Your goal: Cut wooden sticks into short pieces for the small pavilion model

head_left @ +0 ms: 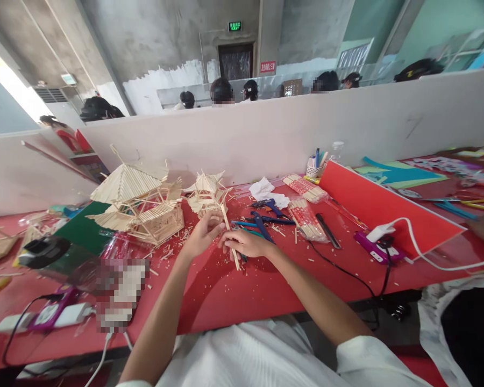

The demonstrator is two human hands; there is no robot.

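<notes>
1. Apparently, handling is at a close, two-handed stage: a slim bundle of pale, straight wooden sticks [236, 260] slants between the hands, above the red tabletop [210, 306].

2. The right hand [248, 243] is palm down, its fingers curled around the middle of the bundle, whose near end pokes out below them. The left hand [204, 235] is bent inward, thumb and fingers by the upper part; whether it pinches the sticks or only steadies them, I cannot tell.

3. Just behind the upper end of the bundle is a small, pale pavilion-like model of thin sticks with flared eaves [206, 185]. Whether they touch is unclear. A larger tiered stick model with a peaked roof [129, 183] rests to its left.

4. Beside the right hand lie blue-handled hand tools [261, 226]; farther right is a clear plastic packet of pale sticks [306, 220]. Small wooden scraps [167, 251] litter the tabletop.

5. As a judgement, moving the bundle calls for a light, even hold, with its ends lined up and its upper end guided clear of the fragile eaves.
</notes>
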